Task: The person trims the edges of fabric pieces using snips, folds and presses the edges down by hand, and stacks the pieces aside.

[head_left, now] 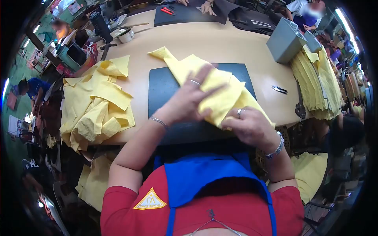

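Note:
A yellow fabric piece [224, 94], creased and partly folded over itself, lies across the dark cutting mat [157, 86] in front of me. My left hand [191, 94] is over its left part, fingers spread and blurred by motion; whether they touch the fabric I cannot tell. At the fabric's near edge my right hand [254, 128] is closed, thumb and fingers pinching the cloth. One corner of the fabric stretches past the mat's far left edge.
A loose heap of yellow fabric [98, 106] sits on the left. Thread snips [279, 89] lie right of the mat. A grey metal box [285, 41] stands beside stacked yellow pieces [319, 82]. Across the table, another person's hands [206, 8] rest near red-handled pliers [167, 11].

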### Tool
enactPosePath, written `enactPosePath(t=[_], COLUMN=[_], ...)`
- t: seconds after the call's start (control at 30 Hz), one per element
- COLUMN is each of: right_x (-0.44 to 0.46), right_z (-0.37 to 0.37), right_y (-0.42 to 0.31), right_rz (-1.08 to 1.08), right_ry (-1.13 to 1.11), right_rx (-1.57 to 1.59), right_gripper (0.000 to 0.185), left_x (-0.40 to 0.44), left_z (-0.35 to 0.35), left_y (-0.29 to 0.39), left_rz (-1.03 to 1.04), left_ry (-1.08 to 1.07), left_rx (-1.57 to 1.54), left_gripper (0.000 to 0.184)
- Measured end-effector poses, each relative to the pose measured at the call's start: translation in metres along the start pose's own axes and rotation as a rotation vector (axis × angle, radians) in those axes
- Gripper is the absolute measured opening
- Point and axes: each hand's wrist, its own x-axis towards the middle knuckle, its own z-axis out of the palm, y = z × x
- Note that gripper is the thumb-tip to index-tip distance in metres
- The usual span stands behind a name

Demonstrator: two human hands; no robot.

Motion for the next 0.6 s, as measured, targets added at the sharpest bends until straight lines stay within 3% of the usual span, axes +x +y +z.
enactPosePath(t=[0.07, 0.13, 0.2, 0.27, 0.3, 0.33, 0.47, 0.53, 0.6], right_x=[0.001, 0.000, -0.001, -0.002, 0.000, 0.002, 0.007, 0.003, 0.000], right_z=[-0.009, -0.022, -0.036, -0.042, -0.040, -0.041, -0.056, -0.059, -0.085], right_y=[-0.014, -0.024, -0.026, -0.025, -0.023, -0.025, -0.029, -0.029, -0.037], right_rz=[-0.046, -0.026, -0.029, -0.032, -0.064, -0.057, -0.018, 0.022, 0.153], right_ry=[-0.059, -0.106, -0.061, -0.025, 0.011, 0.012, -0.008, 0.049, -0.176], right_rx=[0.056, 0.068, 0.101, 0.127, 0.172, 0.152, 0.116, 0.221, 0.184], right_gripper=[0.026, 0.026, 0.029, 0.032, 0.036, 0.037, 0.036, 0.038, 0.050], left_x=[0.012, 0.010, 0.003, -0.003, -0.004, -0.010, -0.030, -0.030, -0.040], left_z=[0.001, 0.005, 0.000, 0.011, 0.007, 0.012, -0.004, -0.015, -0.050], left_y=[0.026, 0.030, 0.025, 0.038, 0.048, 0.051, 0.050, 0.042, 0.042], left_rz=[0.188, 0.267, 0.278, 0.029, -0.090, -0.157, -0.197, 0.071, -0.061], left_ry=[-0.128, -0.247, -0.313, -0.250, -0.378, -0.437, -0.484, -0.428, -0.514], left_rx=[-0.026, -0.066, -0.212, -0.913, -1.212, -1.352, -1.265, -1.069, -0.821], left_gripper=[0.049, 0.011, 0.025, 0.049, 0.068, 0.071, 0.058, 0.037, 0.020])
